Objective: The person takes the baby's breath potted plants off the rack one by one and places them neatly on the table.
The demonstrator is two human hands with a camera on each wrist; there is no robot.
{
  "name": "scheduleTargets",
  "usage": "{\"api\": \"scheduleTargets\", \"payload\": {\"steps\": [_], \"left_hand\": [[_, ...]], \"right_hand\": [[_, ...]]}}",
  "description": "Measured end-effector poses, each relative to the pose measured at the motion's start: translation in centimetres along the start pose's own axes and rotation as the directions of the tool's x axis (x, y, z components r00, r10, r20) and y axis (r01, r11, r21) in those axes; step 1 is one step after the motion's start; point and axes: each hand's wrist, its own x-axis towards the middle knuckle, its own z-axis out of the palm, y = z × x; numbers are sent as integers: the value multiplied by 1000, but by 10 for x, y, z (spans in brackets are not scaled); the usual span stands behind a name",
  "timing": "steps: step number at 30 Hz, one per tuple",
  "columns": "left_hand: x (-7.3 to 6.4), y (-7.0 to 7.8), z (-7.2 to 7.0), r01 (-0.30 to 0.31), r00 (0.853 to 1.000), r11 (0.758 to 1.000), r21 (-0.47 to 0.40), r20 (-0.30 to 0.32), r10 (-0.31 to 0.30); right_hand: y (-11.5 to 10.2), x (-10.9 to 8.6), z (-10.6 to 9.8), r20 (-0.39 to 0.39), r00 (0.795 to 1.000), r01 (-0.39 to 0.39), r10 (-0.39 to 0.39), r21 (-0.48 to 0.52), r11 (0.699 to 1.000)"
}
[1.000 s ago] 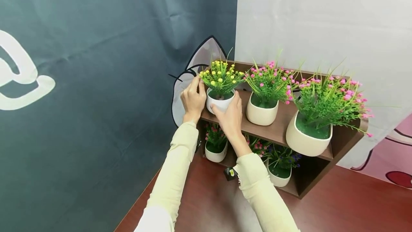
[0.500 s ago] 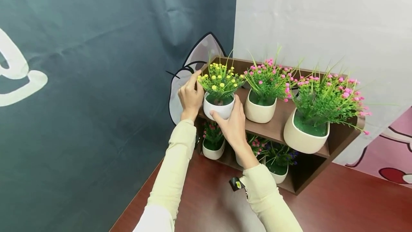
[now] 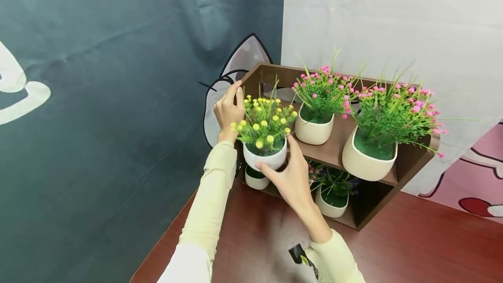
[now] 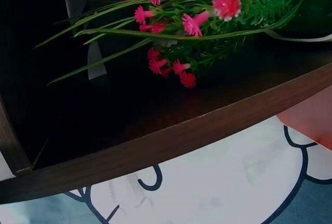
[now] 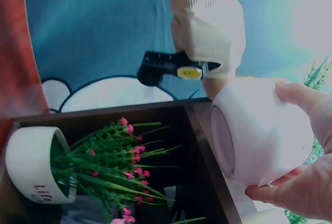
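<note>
My right hand (image 3: 292, 178) grips a white pot (image 3: 269, 160) of yellow artificial flowers (image 3: 263, 121), thumb on the near side and fingers round the right side. The pot is off the upper shelf, in front of its edge; the right wrist view shows the pot's underside (image 5: 223, 141) and my fingers (image 5: 306, 195) round its wall. At the left end of the brown shelf unit (image 3: 338, 145), my left hand (image 3: 229, 110) holds the side panel near its top, fingers partly hidden. The left wrist view shows only pink flowers (image 4: 192, 24) and the shelf board (image 4: 176, 136).
Two cream pots with pink flowers (image 3: 314, 130) (image 3: 369, 156) stand on the upper shelf. Below are a cream pot (image 3: 256, 180) behind the held one and another with bluish flowers (image 3: 333, 204). A dark printed cloth (image 3: 118, 121) hangs left; the floor (image 3: 259, 239) is reddish.
My right hand has lifted the yellow-flowered pot off the upper shelf and brought it forward, toward the camera. The left hand stays at the shelf's side panel. The view has shifted slightly.
</note>
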Motion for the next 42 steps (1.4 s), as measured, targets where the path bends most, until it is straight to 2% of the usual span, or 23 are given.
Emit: {"api": "scheduleTargets", "payload": {"steps": [6, 10, 18, 23, 26, 31, 33, 37, 40, 42], "left_hand": [[-1, 7, 12, -30, 999, 999, -33, 12, 30], [0, 11, 16, -24, 999, 998, -49, 22, 25], [1, 7, 12, 4, 1000, 1000, -28, 25, -4], [3, 1, 8, 10, 1000, 1000, -5, 19, -10], [2, -3, 5, 9, 1000, 1000, 1, 14, -9], [-1, -4, 4, 15, 1000, 1000, -14, 12, -15], [-1, -4, 3, 24, 1000, 999, -23, 17, -24], [-1, -2, 3, 37, 999, 999, -34, 23, -36], [0, -2, 2, 36, 999, 999, -39, 23, -35], [1, -2, 3, 34, 999, 999, -42, 23, -33]], "right_hand": [[7, -32, -19, -26, 999, -23, 23, 1, 1000], [13, -52, -30, -34, 999, -36, 37, 19, 999], [29, -77, -33, -16, 996, -81, 83, 60, 995], [41, -93, -30, -7, 994, -105, 105, 43, 994], [48, -107, -30, -13, 989, -148, 148, 9, 989], [64, -134, -38, -31, 965, -260, 259, -46, 965], [70, -144, -42, -48, 959, -281, 278, -66, 957], [92, -167, -48, -106, 967, -241, 231, -86, 967], [127, -188, -48, -145, 969, -220, 201, -126, 967], [155, -201, -47, -166, 961, -249, 223, -155, 956]]}}
